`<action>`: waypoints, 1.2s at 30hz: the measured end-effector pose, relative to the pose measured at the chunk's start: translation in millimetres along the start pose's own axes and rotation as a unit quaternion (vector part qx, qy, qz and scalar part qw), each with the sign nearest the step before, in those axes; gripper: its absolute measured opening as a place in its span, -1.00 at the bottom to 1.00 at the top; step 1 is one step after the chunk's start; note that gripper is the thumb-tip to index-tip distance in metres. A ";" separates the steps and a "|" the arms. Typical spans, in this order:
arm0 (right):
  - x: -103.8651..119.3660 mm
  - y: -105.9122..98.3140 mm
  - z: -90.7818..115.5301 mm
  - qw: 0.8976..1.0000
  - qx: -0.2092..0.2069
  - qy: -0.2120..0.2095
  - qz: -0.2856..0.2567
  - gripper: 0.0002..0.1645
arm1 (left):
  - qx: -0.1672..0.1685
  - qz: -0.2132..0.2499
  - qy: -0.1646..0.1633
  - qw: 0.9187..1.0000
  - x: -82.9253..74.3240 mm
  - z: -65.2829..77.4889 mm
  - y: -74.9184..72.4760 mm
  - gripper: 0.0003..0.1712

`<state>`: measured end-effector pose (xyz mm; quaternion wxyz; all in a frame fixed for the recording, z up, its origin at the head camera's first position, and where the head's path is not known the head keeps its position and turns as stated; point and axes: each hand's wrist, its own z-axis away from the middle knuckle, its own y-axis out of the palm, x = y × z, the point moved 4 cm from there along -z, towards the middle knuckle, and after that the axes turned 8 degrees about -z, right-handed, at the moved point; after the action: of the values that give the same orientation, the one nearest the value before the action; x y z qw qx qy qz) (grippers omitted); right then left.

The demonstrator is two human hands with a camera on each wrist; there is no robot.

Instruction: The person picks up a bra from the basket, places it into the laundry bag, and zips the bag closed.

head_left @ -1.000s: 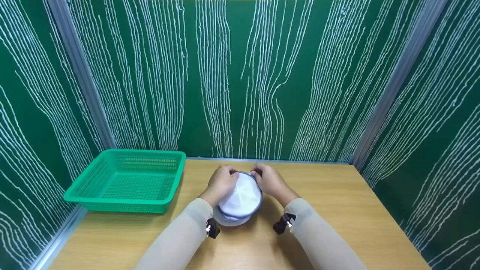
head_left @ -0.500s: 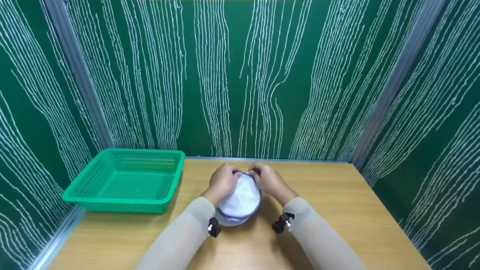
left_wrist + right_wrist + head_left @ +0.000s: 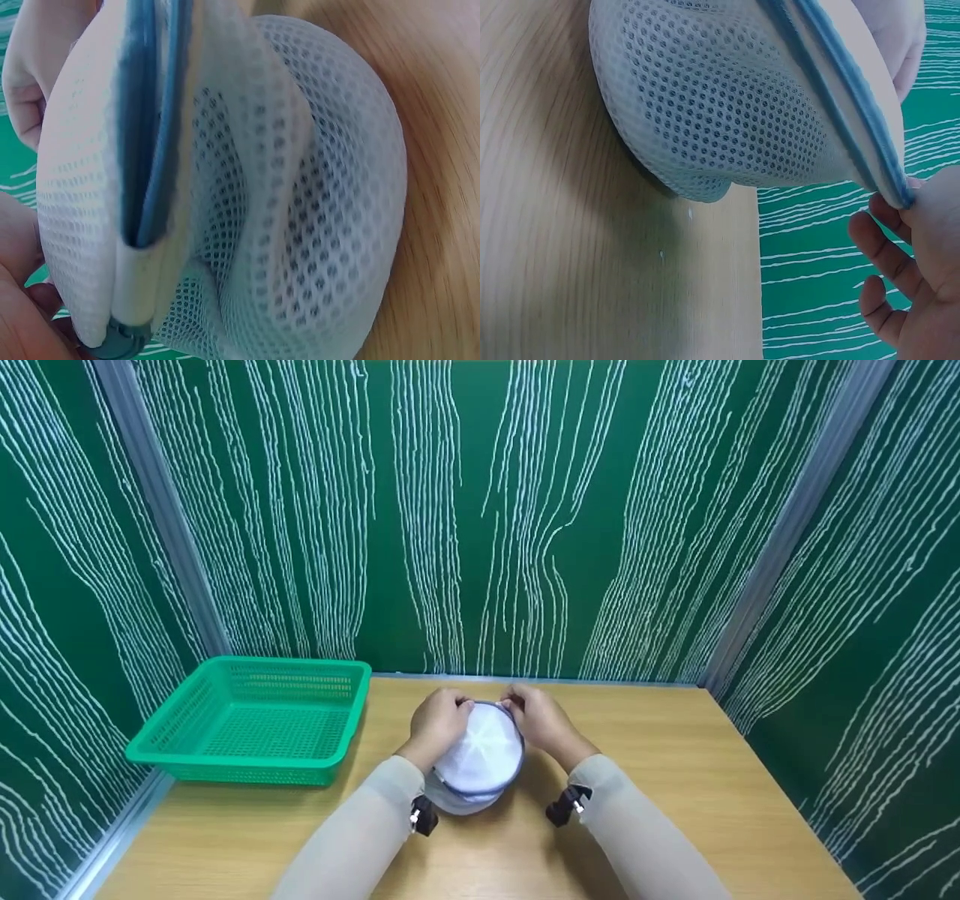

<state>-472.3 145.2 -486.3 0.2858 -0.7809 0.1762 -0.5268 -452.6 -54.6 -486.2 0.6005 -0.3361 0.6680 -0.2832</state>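
Note:
A white mesh laundry bag (image 3: pixel 484 750) with a blue zip stands on the wooden table, its round top tilted toward me. At the far left of its rim, my left hand (image 3: pixel 440 725) pinches the edge with thumb and fingers. My right hand (image 3: pixel 541 718) pinches the rim a little to the right. In the left wrist view the blue zip (image 3: pixel 146 112) runs down to a white tab (image 3: pixel 139 281), and a dark zip pull (image 3: pixel 124 341) lies by the left fingers. The right wrist view shows the right thumb and index at the band's end, the other fingers (image 3: pixel 885 300) loosely bent.
A green perforated plastic basket (image 3: pixel 270 727) stands on the table's left side, with nothing seen inside it. Green panels (image 3: pixel 480 525) with wavy white lines close off the back and both sides. Bare wooden tabletop (image 3: pixel 660 780) stretches right of the bag.
The left hand shifts slightly to the left, away from the right hand, and more of the bag's top shows. The right hand stays at nearly the same spot. The basket has not moved.

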 end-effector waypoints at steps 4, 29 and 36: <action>-1.5 -0.8 0.7 1.000 0.001 0.010 0.000 -0.89 | 0.004 0.025 -0.029 0.999 6.9 1.8 -1.8 -0.71; -10.2 -18.8 5.7 1.000 -0.018 0.007 -0.017 -0.86 | -0.039 0.064 -0.048 0.996 29.6 5.9 -11.3 -0.71; -8.9 -17.2 4.7 0.999 -0.021 0.005 -0.028 -0.88 | -0.043 0.053 -0.062 0.996 27.4 4.8 -9.8 -0.67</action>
<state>-471.8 164.8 -483.2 0.2535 -0.7889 0.1670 -0.5343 -448.2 -82.2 -495.8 0.6402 -0.3426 0.6578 -0.2002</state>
